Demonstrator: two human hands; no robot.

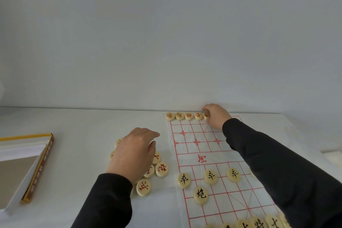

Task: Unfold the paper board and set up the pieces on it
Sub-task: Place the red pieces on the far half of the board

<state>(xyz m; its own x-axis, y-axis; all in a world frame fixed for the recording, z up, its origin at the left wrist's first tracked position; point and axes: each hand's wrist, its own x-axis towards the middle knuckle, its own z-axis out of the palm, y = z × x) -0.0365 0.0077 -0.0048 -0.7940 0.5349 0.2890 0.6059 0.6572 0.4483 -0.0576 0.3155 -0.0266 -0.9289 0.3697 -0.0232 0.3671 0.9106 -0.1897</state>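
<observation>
Paper board [218,155] centre bare; box [18,172] far left.

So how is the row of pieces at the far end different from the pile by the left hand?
The row is lined up neatly along the far edge of the board. The pile lies scattered on the table, off the board. The right hand grips the row's end piece, while the left hand rests open over the pile. Both are pale round discs with red writing.
</observation>
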